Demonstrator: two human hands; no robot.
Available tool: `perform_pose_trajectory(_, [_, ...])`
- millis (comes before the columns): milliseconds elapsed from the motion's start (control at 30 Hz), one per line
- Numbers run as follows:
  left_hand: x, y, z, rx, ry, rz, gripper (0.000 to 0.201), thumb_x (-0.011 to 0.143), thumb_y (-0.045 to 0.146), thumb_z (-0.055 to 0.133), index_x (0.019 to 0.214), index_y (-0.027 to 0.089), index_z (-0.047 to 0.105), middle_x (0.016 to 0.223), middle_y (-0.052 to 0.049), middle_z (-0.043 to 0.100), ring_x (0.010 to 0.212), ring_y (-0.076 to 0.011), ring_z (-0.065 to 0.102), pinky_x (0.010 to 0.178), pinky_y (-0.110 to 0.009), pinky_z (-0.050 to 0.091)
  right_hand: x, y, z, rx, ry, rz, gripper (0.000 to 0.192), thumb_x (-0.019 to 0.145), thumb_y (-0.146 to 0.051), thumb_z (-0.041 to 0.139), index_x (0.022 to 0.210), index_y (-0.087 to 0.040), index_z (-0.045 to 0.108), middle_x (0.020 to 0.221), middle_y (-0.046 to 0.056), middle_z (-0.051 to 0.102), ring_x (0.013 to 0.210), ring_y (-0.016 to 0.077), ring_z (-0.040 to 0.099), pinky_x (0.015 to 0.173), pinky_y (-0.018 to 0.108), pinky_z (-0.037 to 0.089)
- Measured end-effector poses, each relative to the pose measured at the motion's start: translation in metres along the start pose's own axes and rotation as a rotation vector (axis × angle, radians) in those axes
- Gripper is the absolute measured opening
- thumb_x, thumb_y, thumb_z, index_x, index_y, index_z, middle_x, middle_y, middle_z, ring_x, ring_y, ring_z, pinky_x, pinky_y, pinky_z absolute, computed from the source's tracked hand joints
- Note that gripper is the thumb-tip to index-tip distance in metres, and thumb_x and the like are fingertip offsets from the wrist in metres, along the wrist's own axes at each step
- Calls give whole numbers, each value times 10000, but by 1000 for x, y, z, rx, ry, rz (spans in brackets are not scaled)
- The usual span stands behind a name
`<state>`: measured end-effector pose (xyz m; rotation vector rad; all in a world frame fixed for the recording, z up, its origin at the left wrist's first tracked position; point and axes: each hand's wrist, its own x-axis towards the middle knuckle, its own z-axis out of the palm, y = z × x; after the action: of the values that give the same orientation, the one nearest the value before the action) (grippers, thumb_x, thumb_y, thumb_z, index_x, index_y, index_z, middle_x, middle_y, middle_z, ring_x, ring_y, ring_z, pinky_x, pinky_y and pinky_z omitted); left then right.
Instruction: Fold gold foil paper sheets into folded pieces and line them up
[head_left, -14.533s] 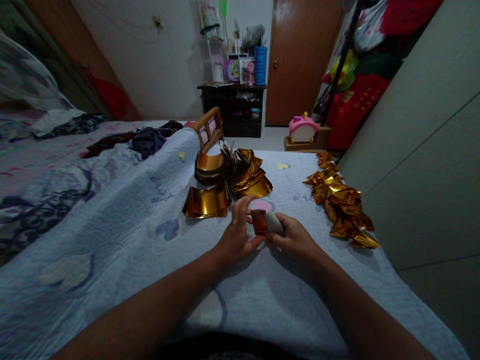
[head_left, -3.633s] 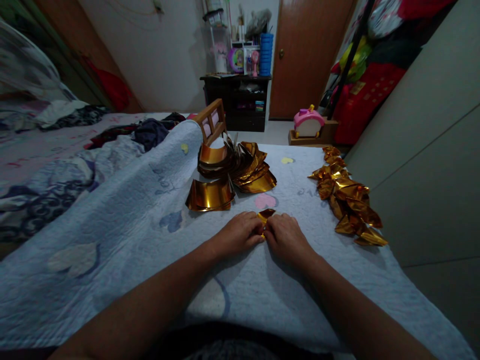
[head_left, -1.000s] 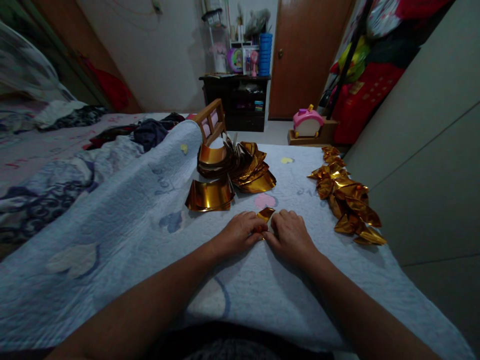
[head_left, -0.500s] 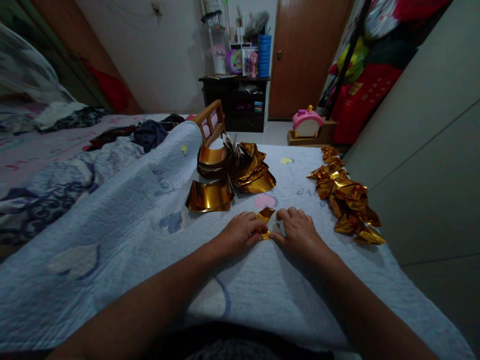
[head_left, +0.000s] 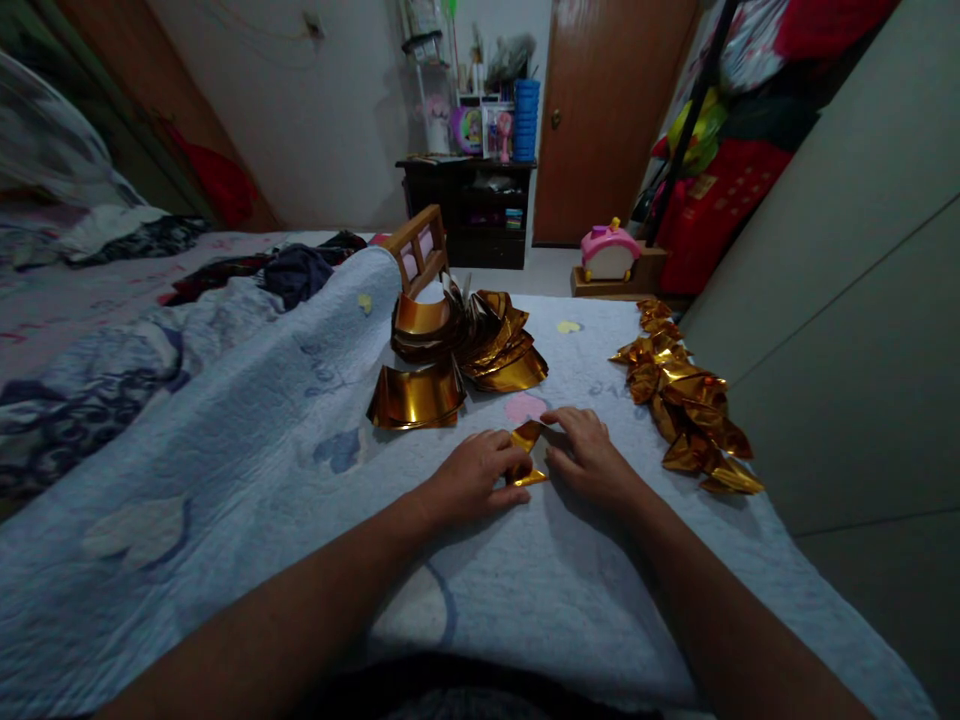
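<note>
A small partly folded sheet of gold foil paper lies on the quilt between my two hands. My left hand holds its left side, the curled fingers on the foil and the thumb along its near edge. My right hand has its forefinger stretched to the sheet's top right corner, with the thumb apart from it at the right side. Farther off on the left are curved stacks of flat gold foil sheets. Over to the right lies a row of folded gold foil pieces, pointed and crumpled-looking.
A pale blue quilt covers the surface under my hands. Past the foil stacks stands a small wooden rail. Beyond are a dark cabinet and a pink toy. A pale wardrobe side borders the right.
My right forefinger has come down onto the foil's top corner, and the right thumb has drawn off its near edge. My left thumb and forefinger have spread, showing more of the foil.
</note>
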<state>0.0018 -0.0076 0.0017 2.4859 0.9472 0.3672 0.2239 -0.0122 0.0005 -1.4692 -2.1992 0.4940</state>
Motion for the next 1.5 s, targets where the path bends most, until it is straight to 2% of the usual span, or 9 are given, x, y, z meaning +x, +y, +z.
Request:
perform_pose_trajectory(100, [0, -1, 0, 26, -5, 22, 236, 868, 340, 721, 1071, 225, 684, 986, -45, 624, 915, -208, 562, 779, -313, 415, 5, -4, 6, 21, 14, 0, 414, 886, -166, 530, 1297, -172, 580, 1268, 118, 637, 1155, 269, 495, 953, 390, 344])
perform_pose_trajectory(267, [0, 1, -1, 71, 10, 90, 149, 920, 283, 651, 1048, 212, 679, 1009, -53, 632, 902, -192, 570, 764, -300, 425, 12, -4, 8, -51, -7, 24, 179, 917, -168, 532, 973, -197, 699, 1051, 73, 676, 1016, 234, 526, 870, 355, 324])
perform_pose_trajectory(500, [-1, 4, -7, 239, 39, 141, 178, 985, 272, 534, 1015, 199, 693, 990, -72, 660, 875, -195, 578, 746, -309, 442, 11, 4, 7, -40, 86, -17, 144, 835, -97, 528, 873, -169, 647, 970, 78, 641, 933, 215, 535, 836, 332, 360])
perform_pose_trajectory(633, [0, 2, -9, 311, 50, 154, 198, 983, 195, 517, 1055, 205, 701, 1011, -68, 691, 927, -212, 599, 784, -328, 473, 6, 6, 5, 36, 42, -89, 156, 760, -54, 528, 813, -174, 613, 913, 70, 627, 902, 207, 546, 844, 325, 398])
perform_pose_trajectory(833, [0, 1, -6, 294, 75, 157, 190, 945, 154, 566, 1076, 192, 698, 1028, -61, 701, 958, -215, 607, 830, -340, 505, 1, 6, 2, 79, 2, -117, 183, 754, -42, 536, 837, -169, 638, 945, 81, 633, 918, 213, 568, 844, 337, 433])
perform_pose_trajectory(1233, [0, 4, -4, 328, 110, 80, 121, 915, 135, 575, 954, 169, 685, 1003, -64, 690, 891, -212, 584, 777, -340, 493, -2, 3, 1, 77, -59, -6, 228, 861, -24, 500, 830, -168, 675, 920, 71, 621, 846, 179, 591, 769, 300, 446])
perform_pose_trajectory(1333, [-2, 8, -8, 300, 93, 73, 111, 882, 241, 647, 962, 169, 670, 1036, -79, 678, 934, -237, 583, 809, -370, 498, -3, 2, 1, 85, -67, -31, 210, 854, -27, 511, 862, -171, 665, 930, 68, 610, 848, 178, 587, 769, 297, 449])
perform_pose_trajectory(1433, [-3, 13, -10, 301, 74, 44, 311, 827, 433, 733, 967, 167, 649, 1085, -104, 664, 999, -278, 580, 855, -418, 506, -5, 2, 1, 77, -74, -53, 186, 835, -33, 534, 879, -173, 648, 934, 67, 593, 852, 185, 576, 766, 301, 452])
perform_pose_trajectory(1500, [-3, 15, -8, 314, 75, 26, 332, 828, 460, 738, 956, 169, 641, 1111, -111, 659, 1025, -286, 579, 878, -433, 509, -5, 1, 0, 67, -78, -70, 174, 831, -39, 537, 881, -171, 638, 935, 71, 587, 863, 194, 568, 777, 311, 455])
